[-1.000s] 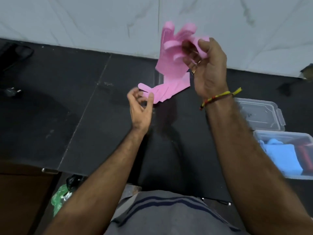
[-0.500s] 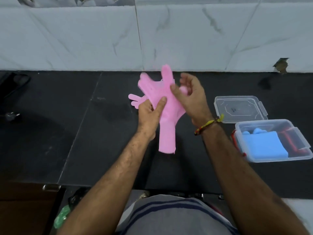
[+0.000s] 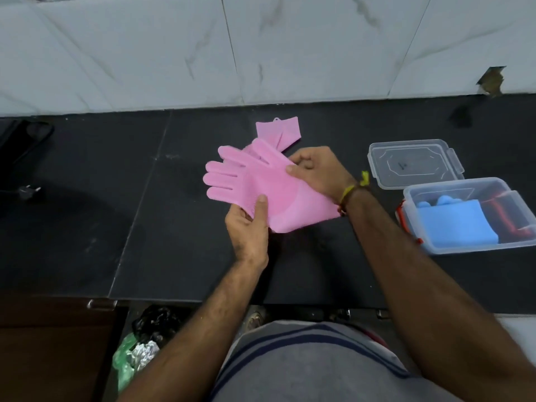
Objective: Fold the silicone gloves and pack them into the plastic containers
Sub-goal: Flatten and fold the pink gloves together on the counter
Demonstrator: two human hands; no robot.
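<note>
A pink silicone glove (image 3: 261,187) lies flat across the dark counter, fingers pointing left and cuff toward the right. My left hand (image 3: 249,227) holds its near edge, thumb on top. At the far edge my right hand (image 3: 316,169) pinches the glove by the thumb part. A second pink glove (image 3: 280,132) lies under and behind it, its cuff sticking out toward the wall. At the right stands a clear plastic container (image 3: 412,195) holding a folded blue glove (image 3: 452,221) and something red (image 3: 504,216).
A clear lid (image 3: 414,162) lies on the counter behind the container. A black plug and cable (image 3: 27,191) rest at the far left. The marble wall runs along the back. Below the counter edge sit crumpled bags (image 3: 139,349).
The glove was held up in the air by my right hand; both hands have brought it down and turned it so it lies sideways over the other glove. The view has tilted down.
</note>
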